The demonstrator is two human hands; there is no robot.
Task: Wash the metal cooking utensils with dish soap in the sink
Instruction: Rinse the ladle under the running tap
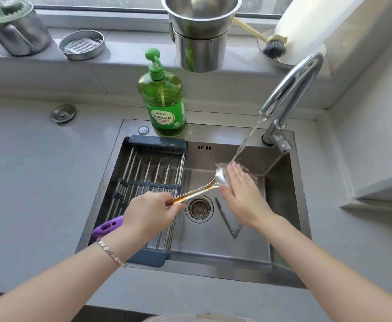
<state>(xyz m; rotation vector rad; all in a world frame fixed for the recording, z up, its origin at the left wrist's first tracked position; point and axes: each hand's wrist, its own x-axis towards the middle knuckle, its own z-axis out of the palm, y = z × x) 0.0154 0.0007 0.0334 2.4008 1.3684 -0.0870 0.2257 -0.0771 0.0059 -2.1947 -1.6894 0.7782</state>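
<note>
My left hand [152, 211] grips the handle end of a metal ladle [197, 190] and holds it over the steel sink [281, 182]. Its bowl sits under the water stream from the chrome faucet [292, 87]. My right hand [241, 189] lies flat with fingers spread against the ladle's bowl, and something dark and mesh-like [250, 174] shows behind its fingers. Metal tongs [228, 220] lie on the sink floor right of the drain [199, 207]. A green dish soap bottle [163, 98] stands on the sink's back rim.
A roll-up drying rack [151, 173] covers the sink's left half, with a purple-handled tool [108, 226] at its near left. On the window ledge stand stacked steel pots [200, 33], a small round tin [81, 44], a steel jug [14, 31] and a dish brush [272, 46].
</note>
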